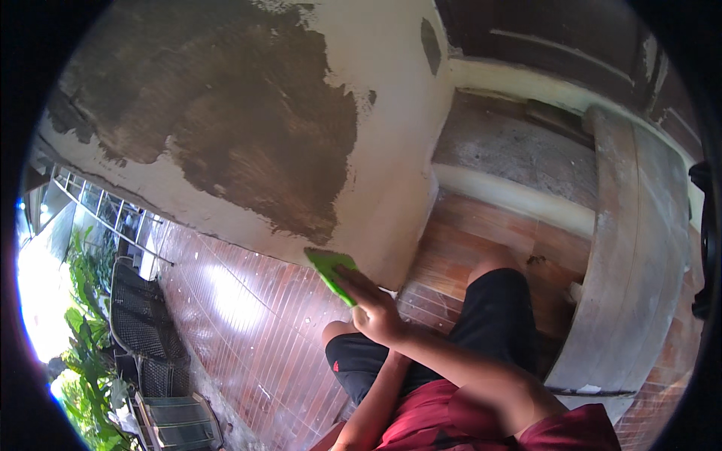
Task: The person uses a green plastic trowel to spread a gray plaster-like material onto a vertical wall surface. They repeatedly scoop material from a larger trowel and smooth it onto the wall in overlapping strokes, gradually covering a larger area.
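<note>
My right hand (pixel 378 312) is closed on a flat green float (pixel 331 270), a thin plate-like tool. The float is at the lower edge of a cream wall (pixel 383 188), just below a large patch of grey-brown plaster (pixel 256 113) with ragged edges. Whether the float touches the wall, I cannot tell. My left forearm (pixel 380 398) rises from the lower edge and passes beneath my right forearm. That right forearm hides my left hand, so its fingers do not show.
Red-brown tiles (pixel 256 308) spotted with pale specks cover the floor. On the right are a grey step (pixel 519 143) and a rounded grey ledge (pixel 632 263). A dark door (pixel 556 37) stands above them. Far left are a dark woven chair (pixel 143 323) and green plants (pixel 83 331).
</note>
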A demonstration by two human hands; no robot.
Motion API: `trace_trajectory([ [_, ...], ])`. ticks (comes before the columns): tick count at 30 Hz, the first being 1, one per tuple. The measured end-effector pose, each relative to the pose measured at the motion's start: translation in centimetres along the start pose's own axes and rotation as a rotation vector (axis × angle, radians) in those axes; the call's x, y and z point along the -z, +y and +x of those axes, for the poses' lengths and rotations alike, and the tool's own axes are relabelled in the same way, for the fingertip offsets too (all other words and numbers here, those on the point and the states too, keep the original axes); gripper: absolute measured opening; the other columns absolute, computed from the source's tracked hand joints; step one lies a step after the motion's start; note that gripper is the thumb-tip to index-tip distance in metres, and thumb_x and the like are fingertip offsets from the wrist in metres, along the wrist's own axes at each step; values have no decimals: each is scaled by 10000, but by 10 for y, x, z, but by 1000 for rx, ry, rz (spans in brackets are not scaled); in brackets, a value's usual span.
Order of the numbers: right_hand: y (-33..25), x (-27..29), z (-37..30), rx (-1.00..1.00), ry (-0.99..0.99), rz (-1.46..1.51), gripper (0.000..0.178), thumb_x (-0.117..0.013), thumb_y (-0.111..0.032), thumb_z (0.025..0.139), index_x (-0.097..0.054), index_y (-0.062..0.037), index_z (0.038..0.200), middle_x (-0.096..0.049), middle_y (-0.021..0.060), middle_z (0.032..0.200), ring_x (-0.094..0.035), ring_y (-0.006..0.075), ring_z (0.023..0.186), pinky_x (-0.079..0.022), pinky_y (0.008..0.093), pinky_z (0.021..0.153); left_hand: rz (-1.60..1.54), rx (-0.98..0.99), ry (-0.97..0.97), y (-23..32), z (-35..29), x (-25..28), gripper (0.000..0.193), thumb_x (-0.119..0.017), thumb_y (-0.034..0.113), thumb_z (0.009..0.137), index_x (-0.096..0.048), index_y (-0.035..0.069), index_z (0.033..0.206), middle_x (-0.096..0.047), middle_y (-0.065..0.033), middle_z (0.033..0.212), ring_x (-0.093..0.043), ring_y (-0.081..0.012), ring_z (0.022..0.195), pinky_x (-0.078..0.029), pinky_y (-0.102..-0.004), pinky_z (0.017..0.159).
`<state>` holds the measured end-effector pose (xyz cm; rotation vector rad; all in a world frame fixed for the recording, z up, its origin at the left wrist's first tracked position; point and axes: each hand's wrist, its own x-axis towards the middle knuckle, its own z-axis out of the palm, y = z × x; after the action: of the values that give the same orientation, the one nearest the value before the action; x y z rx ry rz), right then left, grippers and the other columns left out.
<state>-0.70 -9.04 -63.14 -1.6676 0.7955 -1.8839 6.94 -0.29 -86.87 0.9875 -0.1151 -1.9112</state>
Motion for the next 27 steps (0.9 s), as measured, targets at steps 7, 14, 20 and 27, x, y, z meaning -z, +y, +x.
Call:
trace_trajectory([
  [7,41,4,114,13,140,-123,661,-562,157,722,-530,-93,1332,-479,174,1399,-461,350,1294,-424,412,1069,129,30,58,8,-8,-1,361,-553,374,931,-576,69,1122,-655,-108,1038,-643,-271,932,-542,-428,835],
  [14,47,1,38,187,-221,-178,642,-553,129,764,-496,-95,1364,-402,162,1464,-363,318,1373,-300,443,1155,152,3,95,14,-19,-28,424,-532,430,939,-573,77,1169,-646,-102,1105,-628,-259,964,-540,-424,826],
  [20,38,41,5,-459,73,12,332,-569,1,892,-577,24,1223,-683,222,990,-700,291,907,-533,323,746,287,113,138,15,-20,-26,444,-519,442,939,-571,77,1187,-632,-128,1147,-611,-292,1037,-518,-464,892],
  [27,68,31,138,0,314,-121,568,-516,135,788,-538,-66,1320,-572,208,1278,-572,313,1186,-482,354,965,237,126,79,12,-14,-9,443,-472,418,958,-523,89,1251,-592,-162,1216,-595,-339,1074,-503,-548,900],
])
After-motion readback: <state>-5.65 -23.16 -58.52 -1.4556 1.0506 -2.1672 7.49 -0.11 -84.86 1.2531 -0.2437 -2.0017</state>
